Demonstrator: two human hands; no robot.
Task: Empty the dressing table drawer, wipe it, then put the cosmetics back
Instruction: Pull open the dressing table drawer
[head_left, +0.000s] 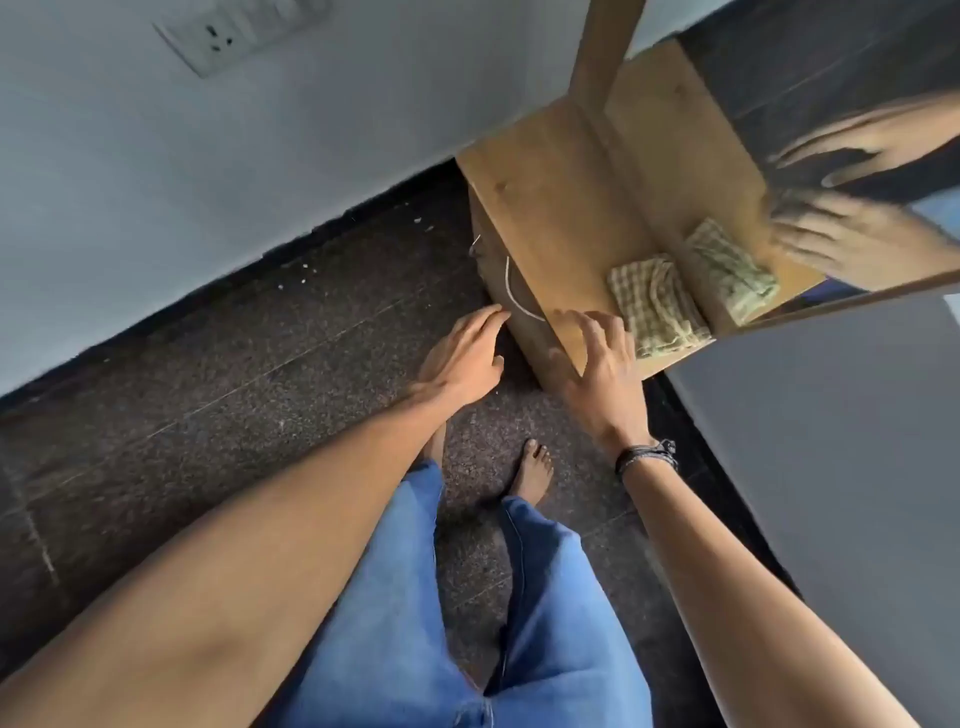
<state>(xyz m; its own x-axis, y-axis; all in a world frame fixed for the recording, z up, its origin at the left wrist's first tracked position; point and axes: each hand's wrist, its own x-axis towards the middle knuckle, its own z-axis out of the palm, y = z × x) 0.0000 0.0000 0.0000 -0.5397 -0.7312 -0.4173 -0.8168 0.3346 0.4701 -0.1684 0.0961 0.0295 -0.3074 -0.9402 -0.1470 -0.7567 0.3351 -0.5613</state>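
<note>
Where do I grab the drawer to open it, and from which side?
Probably the thin curved metal handle on the drawer front. Come from the front, where the left hand is, and hook your fingers behind the arch: it seems to bow out from the wood.

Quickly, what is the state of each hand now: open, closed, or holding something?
Left hand: open, holds nothing, fingers reach toward the drawer handle.
Right hand: open, holds nothing, fingers spread at the table top edge beside the cloth.
</note>
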